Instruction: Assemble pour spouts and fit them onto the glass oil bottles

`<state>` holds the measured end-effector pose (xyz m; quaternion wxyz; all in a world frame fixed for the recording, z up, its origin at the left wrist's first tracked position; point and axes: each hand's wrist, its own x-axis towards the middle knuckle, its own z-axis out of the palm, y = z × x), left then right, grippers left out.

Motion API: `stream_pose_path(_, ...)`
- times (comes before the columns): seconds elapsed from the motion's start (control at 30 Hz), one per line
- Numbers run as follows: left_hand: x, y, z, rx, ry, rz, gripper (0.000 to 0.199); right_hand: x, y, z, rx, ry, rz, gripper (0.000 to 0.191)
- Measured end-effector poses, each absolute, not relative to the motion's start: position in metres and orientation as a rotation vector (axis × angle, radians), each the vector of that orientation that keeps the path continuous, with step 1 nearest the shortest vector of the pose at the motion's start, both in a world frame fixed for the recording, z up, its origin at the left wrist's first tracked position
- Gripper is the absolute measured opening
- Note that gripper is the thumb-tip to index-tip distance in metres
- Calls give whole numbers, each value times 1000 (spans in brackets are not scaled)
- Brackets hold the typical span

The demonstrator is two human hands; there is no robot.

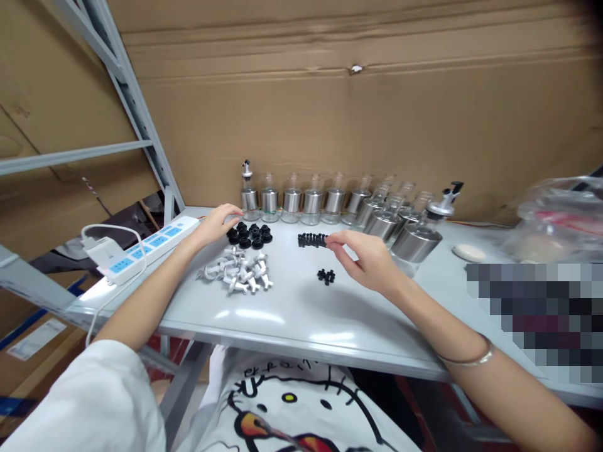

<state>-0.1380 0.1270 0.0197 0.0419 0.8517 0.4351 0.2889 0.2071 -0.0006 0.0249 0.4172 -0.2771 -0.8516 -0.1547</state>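
Now, left hand point(217, 223): loosely open beside black stoppers point(257, 243); brushing nearby bottles point(292, 201) could topple them.
Silver spouts point(245, 275): heaped nearer us.
Bottles: steel sleeves hide contents.
Small black pieces point(308, 240): rowed; our sideways nudge could scatter them.
Right hand point(372, 263): fingertips together at the row's end; we can't tell if gripping.

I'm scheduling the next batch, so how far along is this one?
The far-left bottle and front-right bottle look finished, topped. The right hand is at the end of the small black row; its grip is hidden. The left hand is beside black stoppers. Seemingly left: silver fittings, loose little black pieces and open-necked bottles.
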Motion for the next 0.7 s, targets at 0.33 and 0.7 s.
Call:
stream_pose_path(0.33,-99,93,22,2878,949,708,26,204,-1,24,-721,-2238,-368,16)
stream_pose_path(0.7,-93,79,33,2846,794,441,23,203,-1,19,-733,-2259,-312,19)
